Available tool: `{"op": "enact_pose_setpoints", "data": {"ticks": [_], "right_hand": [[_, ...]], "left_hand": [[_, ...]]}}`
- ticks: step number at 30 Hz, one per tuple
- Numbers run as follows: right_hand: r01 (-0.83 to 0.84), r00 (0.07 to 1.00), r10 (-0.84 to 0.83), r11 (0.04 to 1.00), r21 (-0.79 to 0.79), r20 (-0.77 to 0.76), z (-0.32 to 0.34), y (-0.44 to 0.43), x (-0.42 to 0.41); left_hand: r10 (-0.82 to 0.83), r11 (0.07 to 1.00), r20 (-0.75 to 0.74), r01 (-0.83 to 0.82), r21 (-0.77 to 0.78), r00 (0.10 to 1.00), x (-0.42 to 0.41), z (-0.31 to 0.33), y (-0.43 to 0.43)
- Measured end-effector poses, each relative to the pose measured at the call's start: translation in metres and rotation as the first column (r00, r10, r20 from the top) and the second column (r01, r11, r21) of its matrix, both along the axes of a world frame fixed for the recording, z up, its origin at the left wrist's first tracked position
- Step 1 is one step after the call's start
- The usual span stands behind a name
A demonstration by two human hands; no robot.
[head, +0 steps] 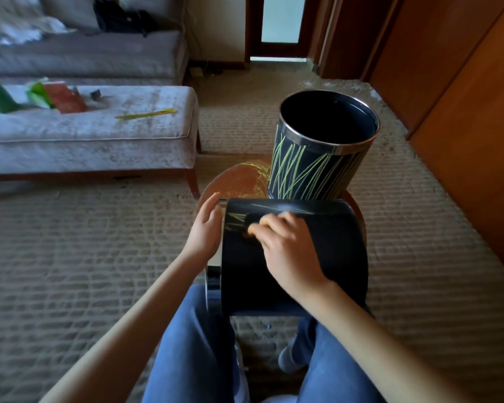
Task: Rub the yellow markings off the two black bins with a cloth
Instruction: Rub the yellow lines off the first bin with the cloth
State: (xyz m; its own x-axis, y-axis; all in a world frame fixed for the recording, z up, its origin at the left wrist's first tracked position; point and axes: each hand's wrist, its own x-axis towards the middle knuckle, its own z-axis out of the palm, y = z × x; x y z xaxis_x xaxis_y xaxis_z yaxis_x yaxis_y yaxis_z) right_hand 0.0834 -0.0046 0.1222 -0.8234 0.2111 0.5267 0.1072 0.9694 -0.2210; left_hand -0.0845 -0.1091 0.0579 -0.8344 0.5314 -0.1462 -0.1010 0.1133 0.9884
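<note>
left hand (207, 225) flat on end of tipped bin (332, 257) | right hand (288, 245) curled, pinning dark cloth (249, 218) to its side | yellow-marked bin (326, 146) upright behind

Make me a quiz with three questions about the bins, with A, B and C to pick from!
1. Where does the upright bin stand?
A. on the round table
B. on the bench
C. on the carpet

2. How many black bins are there?
A. one
B. two
C. three

3. How is the near bin placed?
A. upright
B. on its side
C. upside down

Answers:
1 A: its base sits on the brown tabletop.
2 B: one stands and one lies in front of the person.
3 B: its curved wall faces up under the right hand, which presses a dark cloth on it, and the left hand rests on its end.
</note>
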Motion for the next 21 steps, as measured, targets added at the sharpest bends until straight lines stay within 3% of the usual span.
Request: {"op": "enact_pose_setpoints", "data": {"ticks": [5, 11, 13, 15, 21], "right_hand": [[-0.203, 0.979, 0.205, 0.972, 0.114, -0.002, -0.012, -0.017, 0.039], [-0.009, 0.997, 0.009, 1.000, -0.001, 0.074, 0.013, 0.004, -0.056], [0.034, 0.988, -0.029, 0.999, -0.033, 0.155, 0.017, 0.006, -0.071], [0.038, 0.991, -0.037, 0.999, -0.005, 0.126, 0.014, -0.001, -0.066], [-0.221, 0.975, 0.222, 0.969, 0.105, 0.008, -0.011, -0.031, 0.010]], "left_hand": [[0.023, 0.999, 0.063, -0.025, 0.034, 0.998, -0.001, 0.003, 0.002], [0.017, 0.998, 0.008, -0.017, 0.068, 1.000, 0.024, 0.013, -0.010], [0.031, 0.997, 0.007, -0.032, 0.067, 0.999, 0.028, 0.016, -0.011], [0.055, 0.996, 0.022, -0.056, 0.069, 0.998, 0.028, 0.022, -0.010], [0.073, 0.997, 0.021, -0.074, 0.024, 0.997, 0.033, 0.032, -0.012]]}}
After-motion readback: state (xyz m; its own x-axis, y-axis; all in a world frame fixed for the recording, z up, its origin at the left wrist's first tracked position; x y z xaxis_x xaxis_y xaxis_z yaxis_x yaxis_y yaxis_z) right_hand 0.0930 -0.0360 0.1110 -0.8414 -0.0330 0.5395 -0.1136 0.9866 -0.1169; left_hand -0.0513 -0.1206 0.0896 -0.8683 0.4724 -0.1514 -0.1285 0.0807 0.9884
